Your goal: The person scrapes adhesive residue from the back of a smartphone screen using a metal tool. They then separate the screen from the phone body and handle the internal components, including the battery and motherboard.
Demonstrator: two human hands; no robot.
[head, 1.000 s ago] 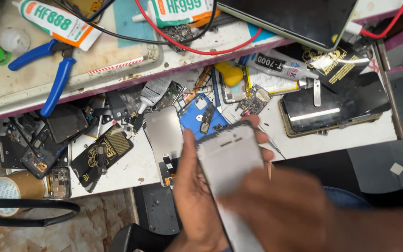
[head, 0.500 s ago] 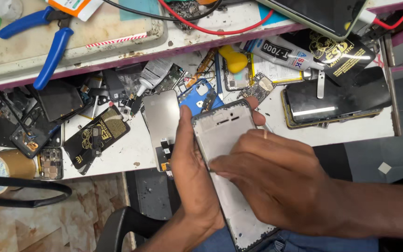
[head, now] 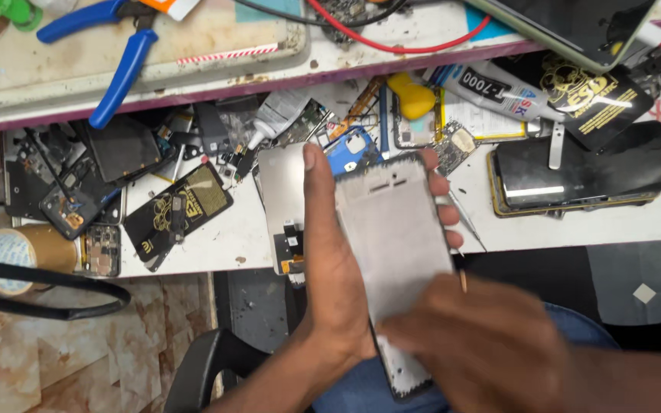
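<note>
My left hand (head: pixel 334 268) grips a white phone screen panel (head: pixel 392 229) by its edges, thumb along the left side, fingertips showing at the right edge. The panel is held face up over an open drawer of phone parts. My right hand (head: pixel 491 348) is blurred and lies over the panel's lower end, fingers on its surface. A thin tool tip (head: pixel 463 280) sticks out just above the right hand; how it is held is hidden.
The drawer holds a silver phone back (head: pixel 281 187), black phones (head: pixel 583 176), a yellow-capped glue tube (head: pixel 491 84), black packets (head: pixel 185 206) and a tape roll (head: pixel 21 256). Blue-handled pliers (head: pixel 116 46) and red wire (head: pixel 392 38) lie on the bench above. A black chair arm (head: pixel 208 367) is lower left.
My right hand has slid down from the middle of the panel to its lower end, uncovering most of the white surface. The view has shifted slightly downward.
</note>
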